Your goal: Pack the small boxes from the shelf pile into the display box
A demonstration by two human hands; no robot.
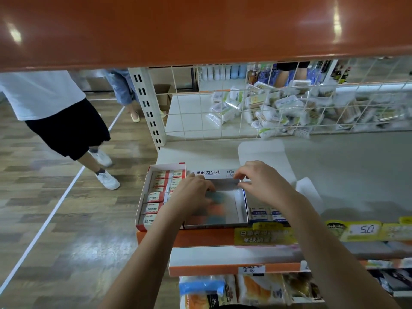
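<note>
A white display box (242, 208) with Korean print on its back flap stands at the front of the shelf. Its inside is blurred, with patches of blue and orange. My left hand (191, 195) curls its fingers over the box's back left corner. My right hand (263, 184) pinches the back right corner of the same box with thumb and fingertips. To the left, a red and white tray (142, 197) holds rows of small red and white boxes (153, 197). Small blue and white boxes (259, 214) lie right of the display box, partly hidden by my right arm.
A white card flap (263, 152) lies behind my hands on the grey shelf (356, 175). A wire grid (223, 112) backs the shelf, with packets piled beyond it. An orange shelf (200, 30) hangs overhead. Two people stand in the aisle at the left. Price tags (361, 230) line the shelf front.
</note>
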